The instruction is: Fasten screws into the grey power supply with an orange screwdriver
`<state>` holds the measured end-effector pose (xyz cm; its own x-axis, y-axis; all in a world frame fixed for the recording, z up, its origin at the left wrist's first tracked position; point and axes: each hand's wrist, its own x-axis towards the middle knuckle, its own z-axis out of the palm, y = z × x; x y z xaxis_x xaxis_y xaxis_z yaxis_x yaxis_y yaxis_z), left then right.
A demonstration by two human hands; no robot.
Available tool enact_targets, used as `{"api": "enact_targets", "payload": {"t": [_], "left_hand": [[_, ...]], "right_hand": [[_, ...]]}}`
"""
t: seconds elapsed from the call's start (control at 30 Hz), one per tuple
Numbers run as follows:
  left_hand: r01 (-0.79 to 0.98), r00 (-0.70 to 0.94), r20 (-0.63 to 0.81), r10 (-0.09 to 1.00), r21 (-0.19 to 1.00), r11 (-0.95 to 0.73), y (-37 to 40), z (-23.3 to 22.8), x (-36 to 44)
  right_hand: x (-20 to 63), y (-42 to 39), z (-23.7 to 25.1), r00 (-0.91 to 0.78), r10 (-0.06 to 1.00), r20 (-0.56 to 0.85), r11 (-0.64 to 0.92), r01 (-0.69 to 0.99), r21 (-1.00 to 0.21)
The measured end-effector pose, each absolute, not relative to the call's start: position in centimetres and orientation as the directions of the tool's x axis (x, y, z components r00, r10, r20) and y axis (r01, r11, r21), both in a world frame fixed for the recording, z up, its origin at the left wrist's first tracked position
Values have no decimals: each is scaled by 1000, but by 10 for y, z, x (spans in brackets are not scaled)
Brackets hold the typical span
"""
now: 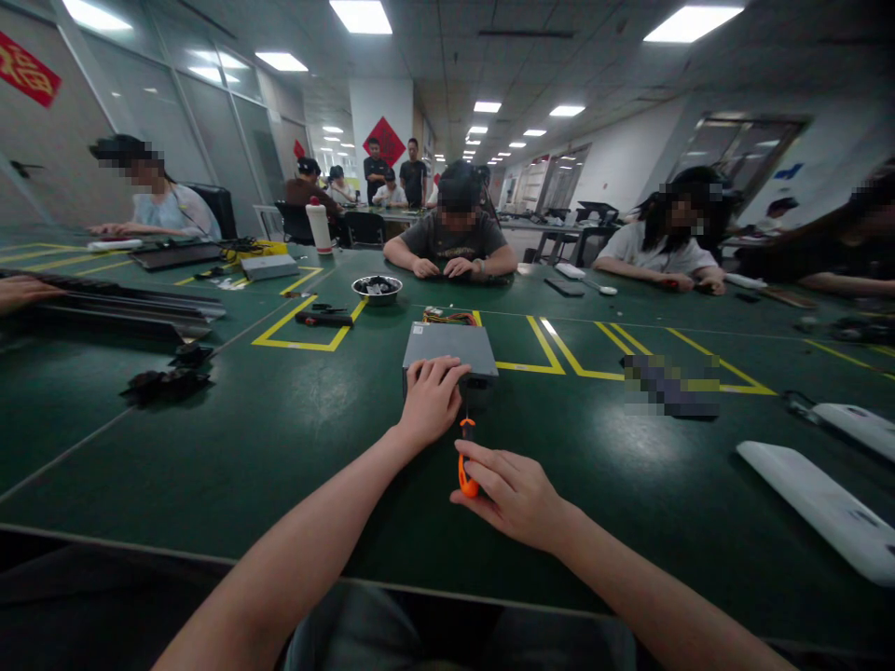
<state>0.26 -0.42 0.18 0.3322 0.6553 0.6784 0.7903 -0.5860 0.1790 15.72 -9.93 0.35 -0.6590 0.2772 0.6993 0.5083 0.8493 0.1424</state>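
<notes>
A grey computer power supply (447, 345) lies on the green table in front of me, its bundle of coloured wires (451, 318) coming out at the far side. My left hand (433, 401) grips its near left part, fingers bent over the top; the thumb is hidden. Between the fingers and thumb of my right hand (507, 485) is a screwdriver (467, 475) with an orange and black handle. Its shaft points away from me at the near face of the power supply. Whether the tip sits in a screw is too small to tell.
A metal bowl (377, 289) of small dark parts stands beyond, left of a person (451, 233) seated opposite. Black parts (172, 375) and long metal rails (126, 312) lie left. On the right are a white device (818, 503) and a dark, partly blurred object (667, 387).
</notes>
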Motion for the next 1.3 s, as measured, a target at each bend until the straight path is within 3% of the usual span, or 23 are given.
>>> {"api": "enact_targets", "payload": {"t": [0.23,0.43,0.6,0.8,1.07,1.17,1.3], "left_hand": [[784,330,685,650,184,-592,-3,1,3],[789,333,686,647,173,-590,-3,1,3],[795,331,687,647,168,-584,-4,2,3],[792,332,683,650,172,-586,-5,3,4],[802,325,686,651,165,-574,-3,0,4],[792,328,686,650,175,-584,-4,1,4],[787,323,686,652,188,-588,-4,1,4]], "right_hand": [[155,-101,8,-695,266,668,771,570,285],[157,-96,7,-672,244,700,809,539,235],[156,-96,4,-706,251,662,788,546,284],[155,-100,6,-713,361,601,791,576,207],[161,-93,0,-745,272,609,740,567,362],[158,-92,-3,-718,285,635,733,590,338],[153,-93,-1,-672,383,634,731,640,236]]}}
